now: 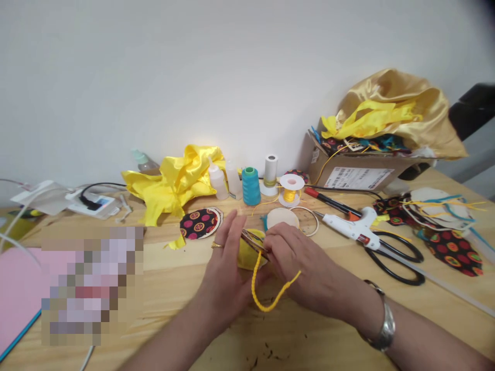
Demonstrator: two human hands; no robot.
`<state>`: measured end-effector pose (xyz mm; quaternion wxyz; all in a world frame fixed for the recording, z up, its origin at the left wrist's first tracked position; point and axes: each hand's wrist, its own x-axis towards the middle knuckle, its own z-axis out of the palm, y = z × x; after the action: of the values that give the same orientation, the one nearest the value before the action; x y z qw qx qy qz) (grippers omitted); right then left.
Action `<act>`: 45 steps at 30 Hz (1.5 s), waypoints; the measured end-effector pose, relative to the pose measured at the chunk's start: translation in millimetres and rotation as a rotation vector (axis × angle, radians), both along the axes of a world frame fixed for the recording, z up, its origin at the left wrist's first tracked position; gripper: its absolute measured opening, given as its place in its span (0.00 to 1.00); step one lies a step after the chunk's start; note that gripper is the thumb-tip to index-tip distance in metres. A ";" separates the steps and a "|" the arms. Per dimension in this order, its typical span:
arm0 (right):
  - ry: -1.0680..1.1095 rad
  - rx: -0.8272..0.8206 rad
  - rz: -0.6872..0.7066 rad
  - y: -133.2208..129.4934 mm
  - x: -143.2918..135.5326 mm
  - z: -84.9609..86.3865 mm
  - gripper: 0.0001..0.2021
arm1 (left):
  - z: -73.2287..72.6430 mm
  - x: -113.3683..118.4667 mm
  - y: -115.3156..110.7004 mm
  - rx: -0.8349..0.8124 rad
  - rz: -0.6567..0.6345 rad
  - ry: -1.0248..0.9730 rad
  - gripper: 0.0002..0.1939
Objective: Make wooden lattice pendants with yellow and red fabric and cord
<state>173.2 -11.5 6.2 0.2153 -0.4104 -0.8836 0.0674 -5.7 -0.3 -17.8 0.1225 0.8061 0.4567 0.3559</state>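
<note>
Both hands meet over the wooden table around a small rounded yellow fabric piece with a dark layered edge. My left hand grips its left side, fingers pointing up and a ring on one finger. On the right edge, my right hand pinches with bent fingers; its fingertips are partly hidden. A yellow braided cord hangs from the piece in a loop, its free end by my right hand. Just beyond lie a pale disc and a thin ring.
A white glue gun lies over black-handled scissors at right. A cardboard box holds fabric. Behind my hands stand a teal thread cone and a yellow cord spool. Yellow satin and a patterned oval lie left.
</note>
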 end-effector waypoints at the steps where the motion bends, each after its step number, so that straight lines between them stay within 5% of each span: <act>1: -0.023 0.020 -0.006 1.9 1.7 1.6 0.07 | 1.9 -1.9 1.1 -0.021 0.007 -0.008 0.40; 4: -0.118 0.073 -0.001 6.3 5.9 7.0 0.08 | 8.8 -7.2 3.3 -0.227 0.031 -0.187 0.32; 10: -0.237 0.149 0.076 9.5 7.1 10.4 0.10 | 16.8 -4.4 6.1 -0.946 -0.038 -0.755 0.28; 13: -0.255 0.173 0.108 10.2 6.5 9.1 0.11 | 15.3 -1.8 7.5 -1.119 -0.104 -0.904 0.20; 19: -0.278 0.196 0.115 9.7 7.1 7.9 0.09 | 13.9 -2.3 8.5 -1.134 -0.187 -0.983 0.09; 45: -0.099 0.207 0.114 15.1 13.4 6.8 0.07 | 7.1 -4.5 9.4 -1.111 -0.210 -0.956 0.10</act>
<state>186.7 3.6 13.0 0.2085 -0.3380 -0.9172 -0.0323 -10.2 9.1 -10.7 0.7314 0.4216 0.3868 0.3710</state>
